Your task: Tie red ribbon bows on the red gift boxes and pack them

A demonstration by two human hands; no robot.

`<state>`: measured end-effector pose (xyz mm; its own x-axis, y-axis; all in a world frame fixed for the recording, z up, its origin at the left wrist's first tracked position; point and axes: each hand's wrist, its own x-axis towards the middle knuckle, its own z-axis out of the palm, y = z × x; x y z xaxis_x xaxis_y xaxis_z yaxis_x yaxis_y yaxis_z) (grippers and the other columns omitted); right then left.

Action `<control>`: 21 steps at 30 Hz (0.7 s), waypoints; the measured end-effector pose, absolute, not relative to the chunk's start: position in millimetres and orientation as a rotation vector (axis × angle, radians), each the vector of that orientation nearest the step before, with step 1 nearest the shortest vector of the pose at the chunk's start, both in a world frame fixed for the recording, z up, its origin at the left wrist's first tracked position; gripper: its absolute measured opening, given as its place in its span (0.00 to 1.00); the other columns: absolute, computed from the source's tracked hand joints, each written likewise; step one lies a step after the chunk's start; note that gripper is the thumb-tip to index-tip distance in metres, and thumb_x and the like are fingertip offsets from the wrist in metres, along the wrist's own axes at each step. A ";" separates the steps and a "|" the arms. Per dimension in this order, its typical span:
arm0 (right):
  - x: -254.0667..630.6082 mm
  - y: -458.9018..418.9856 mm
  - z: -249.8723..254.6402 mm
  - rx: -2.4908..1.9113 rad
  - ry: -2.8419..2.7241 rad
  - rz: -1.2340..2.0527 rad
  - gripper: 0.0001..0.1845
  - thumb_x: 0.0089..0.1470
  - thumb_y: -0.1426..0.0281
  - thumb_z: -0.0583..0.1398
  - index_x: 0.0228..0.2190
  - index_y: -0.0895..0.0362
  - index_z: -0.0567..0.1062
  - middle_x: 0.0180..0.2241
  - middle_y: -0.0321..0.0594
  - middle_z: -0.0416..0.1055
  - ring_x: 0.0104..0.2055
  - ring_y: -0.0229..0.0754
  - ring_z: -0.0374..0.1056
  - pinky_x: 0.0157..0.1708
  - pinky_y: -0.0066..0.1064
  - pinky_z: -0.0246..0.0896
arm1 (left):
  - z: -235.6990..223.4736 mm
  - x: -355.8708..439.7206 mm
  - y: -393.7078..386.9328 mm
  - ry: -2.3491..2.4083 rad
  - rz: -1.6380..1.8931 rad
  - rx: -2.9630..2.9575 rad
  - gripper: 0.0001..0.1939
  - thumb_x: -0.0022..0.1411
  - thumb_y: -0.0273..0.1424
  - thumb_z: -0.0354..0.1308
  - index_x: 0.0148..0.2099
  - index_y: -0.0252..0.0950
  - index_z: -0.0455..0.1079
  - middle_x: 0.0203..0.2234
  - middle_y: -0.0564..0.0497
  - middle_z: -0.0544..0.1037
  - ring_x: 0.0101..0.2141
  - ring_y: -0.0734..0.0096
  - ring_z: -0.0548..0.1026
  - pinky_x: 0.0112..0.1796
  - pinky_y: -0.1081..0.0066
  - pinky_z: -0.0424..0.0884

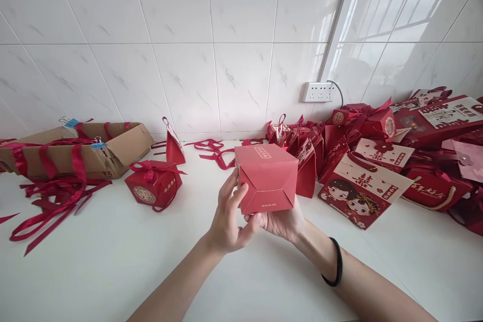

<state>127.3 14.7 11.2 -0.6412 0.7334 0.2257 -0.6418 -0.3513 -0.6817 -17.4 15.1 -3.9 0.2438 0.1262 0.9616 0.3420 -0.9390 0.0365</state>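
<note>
- Holding a red box [268, 181] up with both hands, we have it in the air above the white table [98, 271], near the middle of our view.
- Our left forearm rises from the lower left, and the left hand [225, 221] is at the box's left side, with its fingers pointing upward and its thumb toward the right, by the lower edge.
- Our right forearm, with a black band [335, 262] on the wrist, comes from the lower right; the right hand [284, 222] is turned palm upward beneath the box.
- The left grip pinches the lower left corner; the right grip is curled against the underside, its fingers partly hidden.
- The box points its folded end toward us, with seams meeting in a short level line; this end is wider than tall.
- Its upper face, with a framed print, leans away toward the tiled wall [181, 5]; depth is foreshortened, so we cannot tell its long axis.
- Well to its left stands a ribboned gift box [151, 184]; to its right lies a printed card bag [362, 192].
</note>
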 end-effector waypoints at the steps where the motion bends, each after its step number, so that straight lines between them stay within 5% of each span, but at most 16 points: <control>1: 127.4 14.4 12.2 -0.150 -0.965 2.070 0.27 0.51 0.50 0.55 0.44 0.56 0.69 0.37 0.41 0.74 0.31 0.41 0.72 0.32 0.30 0.70 | -4.1 -17.4 15.3 -0.441 -1.795 -2.337 0.36 0.60 0.25 0.53 0.68 0.35 0.43 0.65 0.39 0.47 0.64 0.52 0.49 0.59 0.54 0.59; 8: 125.4 11.3 15.7 -0.224 -0.832 2.111 0.28 0.53 0.48 0.54 0.44 0.58 0.68 0.39 0.45 0.73 0.37 0.42 0.72 0.34 0.30 0.70 | -5.8 -18.9 17.6 -0.505 -1.886 -2.408 0.39 0.60 0.29 0.55 0.68 0.36 0.40 0.65 0.36 0.47 0.63 0.49 0.53 0.50 0.57 0.70; 15: 127.1 10.9 15.6 -0.204 -0.843 2.118 0.29 0.55 0.47 0.52 0.45 0.58 0.70 0.42 0.47 0.73 0.38 0.42 0.73 0.36 0.30 0.71 | -4.2 -19.3 17.1 -0.511 -1.910 -2.439 0.40 0.57 0.26 0.57 0.67 0.36 0.43 0.64 0.36 0.49 0.63 0.49 0.51 0.59 0.51 0.57; 21: 124.5 7.9 21.6 -0.318 -0.777 1.990 0.28 0.60 0.48 0.46 0.47 0.53 0.70 0.42 0.42 0.74 0.40 0.42 0.73 0.37 0.35 0.73 | -4.8 -7.4 5.8 -0.846 -2.385 -2.512 0.29 0.63 0.32 0.54 0.62 0.46 0.47 0.56 0.41 0.61 0.55 0.57 0.64 0.51 0.54 0.67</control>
